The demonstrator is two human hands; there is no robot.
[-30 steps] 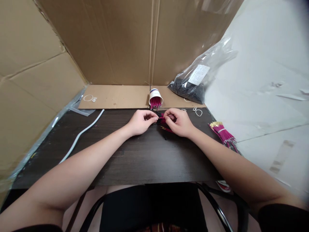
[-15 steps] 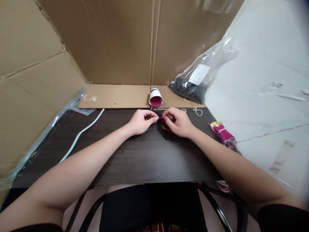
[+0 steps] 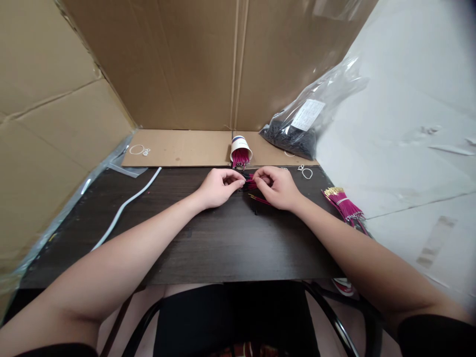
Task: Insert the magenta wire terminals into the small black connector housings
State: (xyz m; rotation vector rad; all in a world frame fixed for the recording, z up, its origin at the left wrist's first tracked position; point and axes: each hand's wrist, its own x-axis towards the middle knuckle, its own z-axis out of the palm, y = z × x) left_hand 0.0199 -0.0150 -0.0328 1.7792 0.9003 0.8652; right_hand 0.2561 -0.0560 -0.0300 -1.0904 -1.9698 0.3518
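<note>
Both hands stay almost where they were half a second ago, at the far middle of the dark desk (image 3: 208, 248). The left hand (image 3: 215, 187) and the right hand (image 3: 277, 187) have their fingers pinched together on a small bundle of magenta wires (image 3: 250, 182) between them. The right hand has shifted very slightly toward the left one. Just behind stands a paper cup (image 3: 240, 150) with more magenta wires, unchanged. A tied bundle (image 3: 342, 202) lies well apart on the right.

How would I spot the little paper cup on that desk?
Find the tall cardboard wall at the back of the dark table. At its foot, just beyond the two hands, lies a white paper cup on its side. It alone spills magenta wires from its mouth.
</note>
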